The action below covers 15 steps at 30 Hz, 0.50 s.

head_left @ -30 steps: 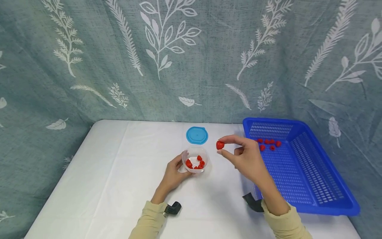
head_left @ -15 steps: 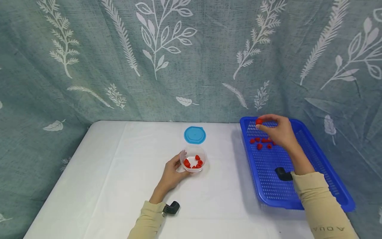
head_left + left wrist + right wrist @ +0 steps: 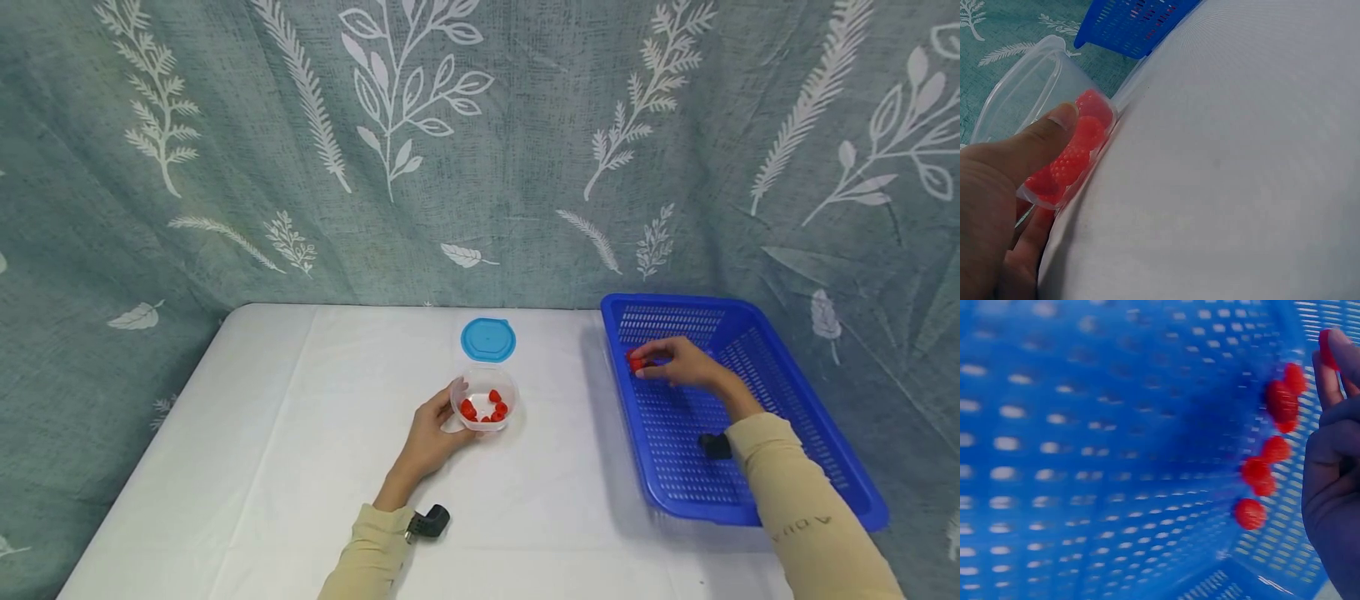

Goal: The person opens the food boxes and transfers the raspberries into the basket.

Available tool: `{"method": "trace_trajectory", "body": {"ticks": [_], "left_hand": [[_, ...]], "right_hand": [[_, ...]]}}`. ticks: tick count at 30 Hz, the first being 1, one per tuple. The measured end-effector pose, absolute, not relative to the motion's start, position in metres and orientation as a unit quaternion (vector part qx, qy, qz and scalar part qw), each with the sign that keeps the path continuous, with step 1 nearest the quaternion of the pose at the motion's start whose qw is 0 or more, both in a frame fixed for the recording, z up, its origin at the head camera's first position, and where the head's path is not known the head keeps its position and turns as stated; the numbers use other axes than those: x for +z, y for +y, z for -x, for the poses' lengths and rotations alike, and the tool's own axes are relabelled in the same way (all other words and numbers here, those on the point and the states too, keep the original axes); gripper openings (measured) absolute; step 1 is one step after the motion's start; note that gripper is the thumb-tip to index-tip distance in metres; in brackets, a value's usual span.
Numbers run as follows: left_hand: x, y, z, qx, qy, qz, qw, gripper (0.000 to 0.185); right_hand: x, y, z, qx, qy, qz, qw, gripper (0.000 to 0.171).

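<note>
Cream sleeves enter from the bench's near edge, each with a small black camera strapped at the wrist. Nearest, toward the middle of the bench, the left hand (image 3: 431, 433) curls its grip round a clear plastic tub (image 3: 485, 397): the left wrist view shows the thumb (image 3: 1035, 140) pressed flat on the tub's wall with fingers tucked beneath, so the grip is closed on it. Several red raspberries (image 3: 483, 408) lie in the bottom of the tub, which stands upright on the white cloth (image 3: 262, 433) covering the bench. Just beyond the tub, toward the far edge, a round blue lid (image 3: 488, 339) lies flat, apart from the tub. Over at the right edge sits a blue perforated basket (image 3: 787, 442), and the right hand (image 3: 678, 364) reaches into its far left part. Its grip is nearly closed, fingertips pinching one raspberry (image 3: 637, 363) low over the basket floor; the right wrist view shows that berry (image 3: 1325, 347) between the fingertips and a cluster of loose berries (image 3: 1269, 462) lying on the mesh just beside the hand. Behind the bench's far edge hangs a grey-green curtain (image 3: 225, 125) printed with white leaves and ferns, filling the whole background.
</note>
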<state>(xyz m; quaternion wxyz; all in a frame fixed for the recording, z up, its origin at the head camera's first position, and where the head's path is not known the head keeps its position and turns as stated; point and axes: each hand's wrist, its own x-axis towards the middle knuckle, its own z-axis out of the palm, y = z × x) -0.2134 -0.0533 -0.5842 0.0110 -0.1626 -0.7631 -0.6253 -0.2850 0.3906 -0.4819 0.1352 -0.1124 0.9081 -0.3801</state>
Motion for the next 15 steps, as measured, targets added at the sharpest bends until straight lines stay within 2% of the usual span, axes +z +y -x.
{"method": "trace_trajectory", "body": {"ticks": [4, 15], "left_hand": [[-0.585, -0.054, 0.214, -0.625, -0.764, 0.159, 0.007, 0.087], [-0.582, -0.054, 0.212, -0.622, -0.768, 0.154, -0.002, 0.086]], "right_hand": [[-0.493, 0.391, 0.286, -0.376, 0.906, 0.112, 0.158, 0.033], [-0.5, 0.388, 0.287, -0.361, 0.914, 0.109, 0.148, 0.034]]}}
